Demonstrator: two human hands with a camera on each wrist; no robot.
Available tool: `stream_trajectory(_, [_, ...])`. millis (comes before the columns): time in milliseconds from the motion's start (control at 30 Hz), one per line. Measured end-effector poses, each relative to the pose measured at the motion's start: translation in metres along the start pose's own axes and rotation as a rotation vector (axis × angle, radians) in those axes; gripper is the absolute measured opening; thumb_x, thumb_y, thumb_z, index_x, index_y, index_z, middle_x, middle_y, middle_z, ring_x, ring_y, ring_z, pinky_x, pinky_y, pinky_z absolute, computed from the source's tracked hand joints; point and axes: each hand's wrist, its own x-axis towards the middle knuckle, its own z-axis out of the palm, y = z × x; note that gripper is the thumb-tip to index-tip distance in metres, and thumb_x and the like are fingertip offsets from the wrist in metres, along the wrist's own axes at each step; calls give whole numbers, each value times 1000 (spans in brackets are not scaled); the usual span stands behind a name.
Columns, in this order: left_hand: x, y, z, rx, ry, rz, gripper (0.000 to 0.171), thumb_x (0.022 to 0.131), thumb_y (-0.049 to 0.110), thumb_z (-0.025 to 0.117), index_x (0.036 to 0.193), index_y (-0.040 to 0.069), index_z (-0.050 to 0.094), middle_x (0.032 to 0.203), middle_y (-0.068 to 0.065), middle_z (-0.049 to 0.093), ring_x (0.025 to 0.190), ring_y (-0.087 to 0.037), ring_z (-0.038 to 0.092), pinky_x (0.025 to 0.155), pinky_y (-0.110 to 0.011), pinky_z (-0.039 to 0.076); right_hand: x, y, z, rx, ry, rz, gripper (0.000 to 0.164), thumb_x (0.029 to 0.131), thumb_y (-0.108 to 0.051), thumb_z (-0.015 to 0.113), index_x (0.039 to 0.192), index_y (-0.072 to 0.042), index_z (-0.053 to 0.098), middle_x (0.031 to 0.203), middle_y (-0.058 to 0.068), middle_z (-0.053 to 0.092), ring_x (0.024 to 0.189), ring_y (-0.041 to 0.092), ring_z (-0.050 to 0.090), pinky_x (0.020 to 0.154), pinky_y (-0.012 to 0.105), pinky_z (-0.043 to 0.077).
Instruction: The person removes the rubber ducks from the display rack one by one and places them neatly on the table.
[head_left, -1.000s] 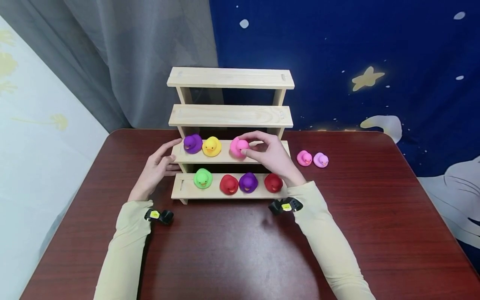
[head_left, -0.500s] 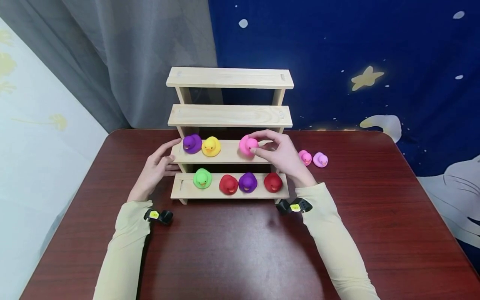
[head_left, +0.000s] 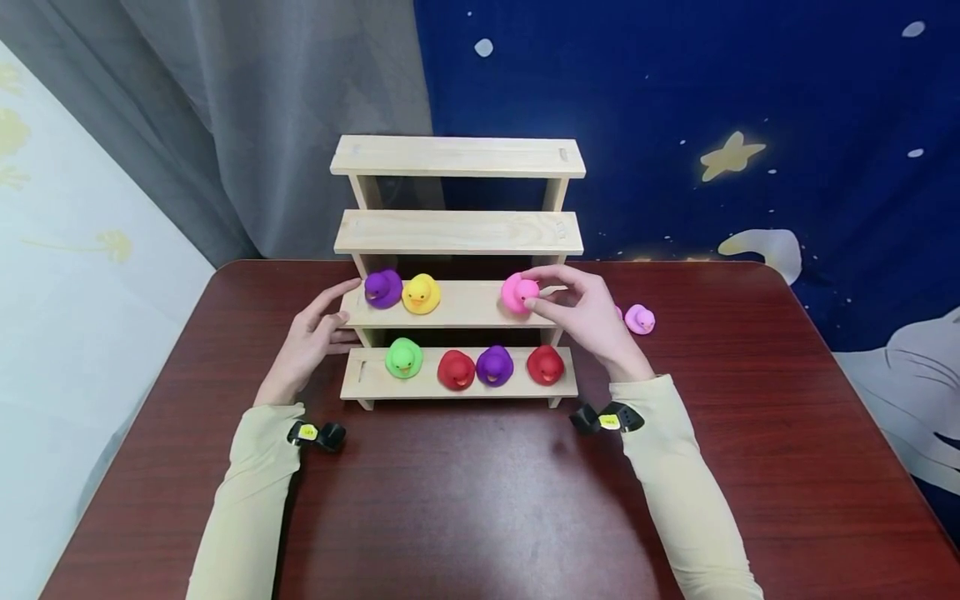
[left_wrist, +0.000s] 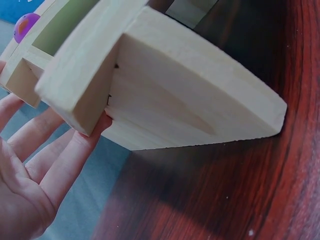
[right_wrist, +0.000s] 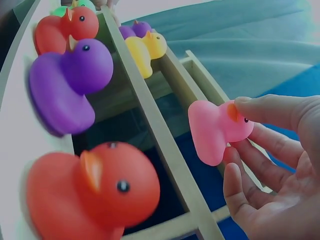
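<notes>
My right hand (head_left: pixel 588 317) pinches a pink rubber duck (head_left: pixel 517 293) between thumb and fingers, over the right part of the second step from the bottom. That step belongs to a pale wooden stepped shelf (head_left: pixel 459 232). To the duck's left on the same step sit a yellow duck (head_left: pixel 422 294) and a purple duck (head_left: pixel 383 288). My left hand (head_left: pixel 307 337) touches the shelf's left end, its fingers fairly straight; the left wrist view shows fingertips against the wooden step end (left_wrist: pixel 82 107).
On the bottom step sit a green duck (head_left: pixel 403 358), a red duck (head_left: pixel 456 370), a purple duck (head_left: pixel 495 366) and another red duck (head_left: pixel 545 365). A lilac duck (head_left: pixel 640 319) stands on the brown table (head_left: pixel 465 500), beside a pink one mostly hidden by my right hand.
My right hand has moved to the right along the second step with the pink duck, now partly covering the pink duck on the table. The left hand stays in place.
</notes>
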Motion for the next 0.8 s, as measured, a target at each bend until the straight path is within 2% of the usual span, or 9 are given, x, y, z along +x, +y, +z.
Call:
stream_trajectory(200, [0, 1, 0, 10, 7, 2, 49, 101, 11, 36, 148, 25, 42, 130, -27, 48, 92, -26, 69, 71, -32, 56, -5, 1, -6, 9, 26, 9, 32, 85, -2, 72, 116, 1, 67, 112, 13, 66, 84, 23, 65, 76, 27, 50])
stream_trajectory(300, [-1, 0, 1, 9, 3, -1, 49, 101, 11, 36, 148, 24, 42, 130, -28, 48, 91, -24, 69, 71, -32, 56, -8, 0, -8, 6, 37, 13, 32, 84, -3, 73, 116, 2, 67, 111, 12, 66, 81, 22, 64, 73, 26, 50])
stream_trajectory(533, [0, -2, 2, 19, -7, 0, 49, 101, 11, 37, 148, 23, 41, 132, -29, 46, 88, -19, 69, 71, -31, 56, -13, 5, -16, 20, 74, -22, 33, 83, 0, 73, 115, 2, 67, 97, 14, 67, 81, 21, 61, 74, 24, 50])
stream_trajectory(800, [0, -1, 0, 46, 15, -1, 49, 101, 12, 37, 148, 24, 42, 134, -28, 46, 86, -18, 69, 70, -31, 56, -18, 5, -26, 3, 110, -2, 33, 84, -4, 74, 115, 2, 68, 94, 10, 67, 82, 20, 61, 74, 23, 50])
